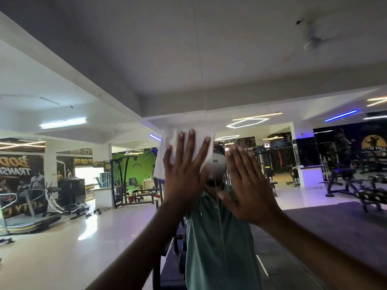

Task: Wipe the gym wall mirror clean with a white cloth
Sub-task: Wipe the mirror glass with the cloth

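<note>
The wall mirror (88, 243) fills the whole view and reflects the gym behind me. My left hand (184, 172) is raised with straight, spread fingers and presses a white cloth (167, 149) flat against the glass at head height. The cloth sticks out above and to the left of the fingers. My right hand (249, 185) lies flat on the mirror just right of it, fingers straight and together, holding nothing. Between the two hands shows my reflection in a green shirt (211, 248).
A thin vertical seam (219, 227) between mirror panels runs down between my hands. The reflection shows treadmills (31, 218) at the left, a weight machine (123, 181) by a green wall, benches (356, 189) at the right and a ceiling fan (314, 42).
</note>
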Available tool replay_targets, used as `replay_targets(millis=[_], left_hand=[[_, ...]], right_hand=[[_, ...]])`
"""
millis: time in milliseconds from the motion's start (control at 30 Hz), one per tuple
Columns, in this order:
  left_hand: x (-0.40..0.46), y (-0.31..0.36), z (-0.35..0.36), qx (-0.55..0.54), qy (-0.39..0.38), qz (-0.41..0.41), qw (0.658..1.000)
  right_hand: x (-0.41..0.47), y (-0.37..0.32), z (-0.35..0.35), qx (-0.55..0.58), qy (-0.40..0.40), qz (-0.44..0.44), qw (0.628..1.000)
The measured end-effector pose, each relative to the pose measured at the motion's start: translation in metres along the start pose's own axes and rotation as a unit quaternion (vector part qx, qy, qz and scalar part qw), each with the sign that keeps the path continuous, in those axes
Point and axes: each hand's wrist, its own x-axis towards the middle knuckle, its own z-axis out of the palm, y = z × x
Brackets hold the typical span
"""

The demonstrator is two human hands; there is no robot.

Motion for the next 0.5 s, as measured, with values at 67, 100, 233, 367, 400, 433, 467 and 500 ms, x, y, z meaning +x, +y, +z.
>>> replay_targets(millis=[67, 100, 233, 367, 400, 433, 467, 500], left_hand=[[-0.043, 0.006, 0.001, 0.008, -0.017, 0.008, 1.0], [-0.055, 0.007, 0.002, 0.013, -0.022, 0.009, 1.0], [-0.017, 0.001, 0.0, 0.004, -0.022, 0.006, 1.0], [0.075, -0.013, -0.01, 0.004, -0.003, -0.056, 0.998], [0.087, -0.014, -0.012, 0.007, 0.001, -0.072, 0.997], [0.089, -0.012, -0.011, 0.008, 0.009, -0.086, 0.996], [0.084, -0.006, -0.01, 0.006, 0.018, -0.098, 0.995], [0.07, 0.001, -0.007, 0.002, 0.023, -0.105, 0.994]], right_hand=[[-0.014, 0.0, -0.002, -0.005, -0.017, 0.0, 1.0], [-0.019, 0.0, -0.003, -0.007, -0.024, 0.002, 1.0], [-0.023, -0.003, -0.003, 0.006, -0.027, 0.009, 1.0], [-0.024, -0.002, -0.002, 0.017, -0.027, 0.005, 0.999], [-0.024, -0.001, -0.002, 0.017, -0.028, 0.005, 0.999], [-0.027, 0.0, -0.002, 0.021, -0.028, 0.008, 0.999], [-0.031, -0.001, -0.002, 0.025, -0.029, 0.014, 0.999], [-0.036, -0.002, -0.001, 0.028, -0.029, 0.02, 0.999]])
